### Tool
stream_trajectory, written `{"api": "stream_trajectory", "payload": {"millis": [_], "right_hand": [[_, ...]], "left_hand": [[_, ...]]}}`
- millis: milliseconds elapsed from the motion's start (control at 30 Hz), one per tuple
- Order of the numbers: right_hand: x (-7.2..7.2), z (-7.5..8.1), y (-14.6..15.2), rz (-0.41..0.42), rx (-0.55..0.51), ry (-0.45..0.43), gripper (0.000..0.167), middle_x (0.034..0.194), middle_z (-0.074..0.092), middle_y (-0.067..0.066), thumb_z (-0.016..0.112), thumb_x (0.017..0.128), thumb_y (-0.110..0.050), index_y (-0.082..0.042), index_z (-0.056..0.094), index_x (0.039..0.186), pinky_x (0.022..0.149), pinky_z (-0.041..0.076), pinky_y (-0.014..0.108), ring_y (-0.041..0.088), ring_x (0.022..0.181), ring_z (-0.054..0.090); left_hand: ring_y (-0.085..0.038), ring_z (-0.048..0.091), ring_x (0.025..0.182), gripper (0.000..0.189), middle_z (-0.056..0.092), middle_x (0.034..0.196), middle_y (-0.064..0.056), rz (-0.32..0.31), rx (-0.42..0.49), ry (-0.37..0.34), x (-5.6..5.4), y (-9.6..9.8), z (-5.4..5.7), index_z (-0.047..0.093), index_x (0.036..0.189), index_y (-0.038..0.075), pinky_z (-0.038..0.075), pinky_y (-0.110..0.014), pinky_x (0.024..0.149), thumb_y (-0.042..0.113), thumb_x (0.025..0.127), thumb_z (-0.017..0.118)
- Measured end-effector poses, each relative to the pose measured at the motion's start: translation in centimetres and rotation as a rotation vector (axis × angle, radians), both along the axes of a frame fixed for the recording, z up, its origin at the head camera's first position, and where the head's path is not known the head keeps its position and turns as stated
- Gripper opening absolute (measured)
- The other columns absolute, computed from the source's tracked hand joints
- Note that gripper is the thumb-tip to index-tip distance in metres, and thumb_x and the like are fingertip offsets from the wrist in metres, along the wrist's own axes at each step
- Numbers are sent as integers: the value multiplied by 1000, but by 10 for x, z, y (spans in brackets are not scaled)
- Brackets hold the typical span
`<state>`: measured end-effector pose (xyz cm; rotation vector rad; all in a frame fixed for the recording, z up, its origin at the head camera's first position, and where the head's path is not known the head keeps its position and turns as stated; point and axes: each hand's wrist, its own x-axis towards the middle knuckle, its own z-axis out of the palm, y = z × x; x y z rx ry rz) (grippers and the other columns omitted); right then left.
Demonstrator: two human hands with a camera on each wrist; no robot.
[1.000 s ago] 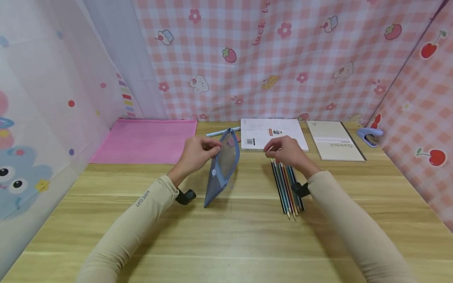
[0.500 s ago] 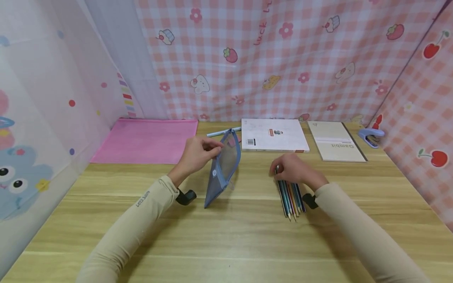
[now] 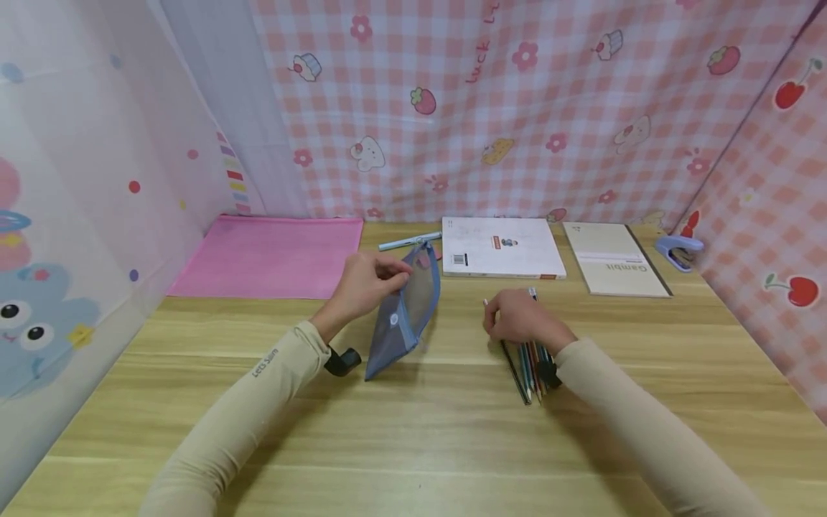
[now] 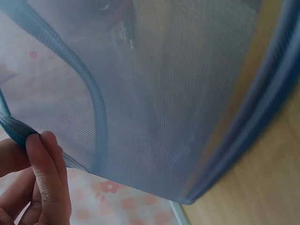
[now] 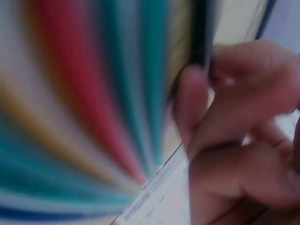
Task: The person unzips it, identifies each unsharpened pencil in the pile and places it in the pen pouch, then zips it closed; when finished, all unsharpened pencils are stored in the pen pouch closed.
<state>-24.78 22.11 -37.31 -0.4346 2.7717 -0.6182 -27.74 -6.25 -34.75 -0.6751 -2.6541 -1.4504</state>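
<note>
My left hand (image 3: 367,287) pinches the zippered edge of a blue mesh zip pouch (image 3: 390,341), which stands tilted on the table with its mouth unzipped. The left wrist view shows the fingertips (image 4: 44,150) on the zipper and the see-through mesh (image 4: 159,122) beside them. Farther right, my right hand (image 3: 522,318) pinches a dark pencil (image 3: 517,375) near its upper end, a little apart from the bundle. Several other colored pencils (image 3: 531,373) lie under that hand, partly hidden. In the right wrist view, the dark pencil (image 5: 200,33) is between thumb and finger, beside blurred pencils (image 5: 93,93).
Along the back lie a pink zip folder (image 3: 268,257), a light blue pen (image 3: 407,242), a white book (image 3: 504,248), a beige notebook (image 3: 617,258) and a lilac stapler-like tool (image 3: 678,251). Patterned cloth walls (image 3: 517,108) enclose the wooden table (image 3: 413,445).
My right hand has come down onto the pencils, taken hold of a dark one and shifted it left, away from the others. My left hand keeps its pinch on the pouch, nearly still.
</note>
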Motion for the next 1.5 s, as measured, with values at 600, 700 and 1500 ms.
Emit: {"api": "stream_trajectory", "payload": {"millis": [600,700,1500], "right_hand": [[-34,32,-39,-280,-687,200,10,71,66,0,64,90,-9,-6,71,97,54,41,24,9,55,49],[-37,27,-54,-307,-642,266,11,78,71,6,64,89,-10,-7,72,96,70,51,28,15,67,61],[-22,52,12,-113,-297,163,14,96,75,18,64,96,-16,-9,73,105,56,50,27,20,61,60]], "left_hand": [[-15,73,70,17,79,93,-15,-26,-10,10,1,8,-7,78,104,2,60,-25,64,10,93,68],[-14,73,70,17,79,92,-14,-16,-17,22,0,8,-7,78,104,3,59,-24,63,11,93,68],[-13,71,70,15,78,88,-11,33,-14,38,-2,-2,2,78,102,8,56,-24,60,14,94,67]]}}
